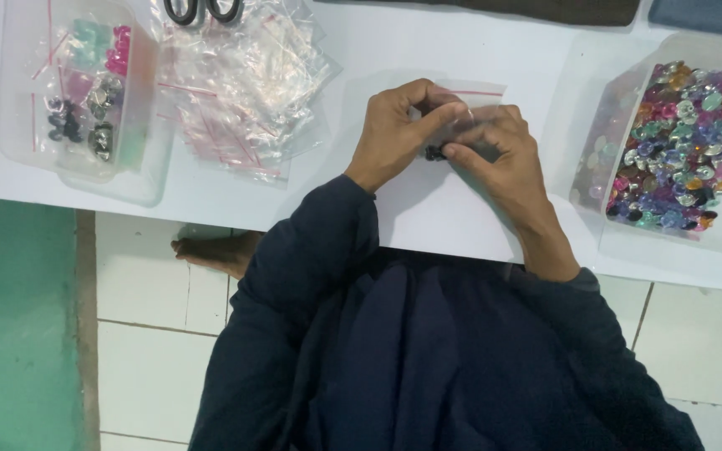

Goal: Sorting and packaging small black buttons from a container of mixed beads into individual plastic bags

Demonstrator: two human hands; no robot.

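Observation:
My left hand (394, 134) and my right hand (499, 154) meet over the white table (353, 50). Together they pinch a small clear zip bag (470, 113) with a red strip along its top. Dark beads (436, 153) show inside the bag, between my fingertips. Both thumbs and forefingers press on the plastic. My dark blue sleeves run down to the bottom of the view.
A clear tub (620, 234) of many-coloured shiny beads stands at the right. A pile of empty zip bags (240, 92) lies at the upper left, with black scissor handles (202, 10) above it. A clear tub (139, 179) of filled bags sits far left. A bare foot (215, 250) rests on the tiled floor.

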